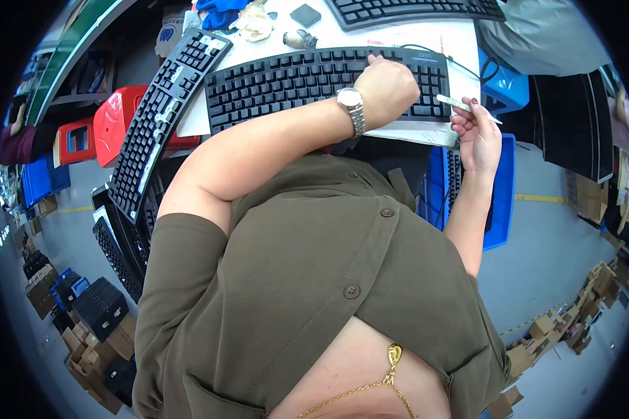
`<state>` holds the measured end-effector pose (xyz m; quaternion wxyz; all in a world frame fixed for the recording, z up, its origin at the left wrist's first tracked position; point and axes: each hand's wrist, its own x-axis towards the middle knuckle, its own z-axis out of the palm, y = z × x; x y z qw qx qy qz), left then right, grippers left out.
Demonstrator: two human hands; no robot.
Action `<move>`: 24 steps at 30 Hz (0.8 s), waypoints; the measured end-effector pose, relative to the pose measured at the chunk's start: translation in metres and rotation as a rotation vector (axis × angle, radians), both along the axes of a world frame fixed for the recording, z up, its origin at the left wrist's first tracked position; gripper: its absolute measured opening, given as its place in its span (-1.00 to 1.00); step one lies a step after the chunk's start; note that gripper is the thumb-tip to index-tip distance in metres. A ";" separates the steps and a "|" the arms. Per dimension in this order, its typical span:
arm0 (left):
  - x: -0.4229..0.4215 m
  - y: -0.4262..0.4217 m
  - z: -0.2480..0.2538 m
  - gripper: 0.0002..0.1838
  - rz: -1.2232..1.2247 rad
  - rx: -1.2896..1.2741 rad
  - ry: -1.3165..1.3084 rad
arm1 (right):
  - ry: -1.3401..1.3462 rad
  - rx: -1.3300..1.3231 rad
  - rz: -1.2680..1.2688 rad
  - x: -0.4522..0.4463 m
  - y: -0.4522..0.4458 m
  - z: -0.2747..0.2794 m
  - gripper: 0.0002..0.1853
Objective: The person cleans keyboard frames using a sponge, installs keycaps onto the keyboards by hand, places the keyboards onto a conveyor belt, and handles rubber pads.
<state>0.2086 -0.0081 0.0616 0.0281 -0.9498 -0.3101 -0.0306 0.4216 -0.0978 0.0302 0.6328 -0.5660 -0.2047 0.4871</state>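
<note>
A black keyboard [286, 80] lies on the white table below my hands. My left hand [388, 87], with a metal-band watch on its wrist, rests over the keyboard's right part. Its fingers curl in and are mostly hidden, so what they hold, if anything, does not show. My right hand [479, 136] is raised just off the keyboard's right end. Between its thumb and fingers it pinches a slim white pen-like tool [454, 103], whose thin end points to the lower right.
Another keyboard [164, 119] leans at the table's left edge, with several keys off. One more keyboard [412, 10] lies at the back. A small dark square [305, 15] and a blue cloth [220, 12] share the table [461, 73]. A blue bin [500, 209] stands below right.
</note>
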 end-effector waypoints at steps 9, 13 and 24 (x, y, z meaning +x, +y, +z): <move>0.001 -0.005 -0.018 -0.73 -0.013 0.110 0.013 | -0.016 -0.014 -0.008 0.002 -0.001 -0.004 -0.69; -0.011 -0.008 -0.055 -0.60 -0.013 0.331 -0.061 | -0.005 -0.003 0.017 0.004 -0.001 -0.008 -0.68; -0.009 -0.025 -0.071 -0.34 0.083 0.297 -0.161 | -0.622 0.165 0.223 0.002 0.009 0.015 -0.68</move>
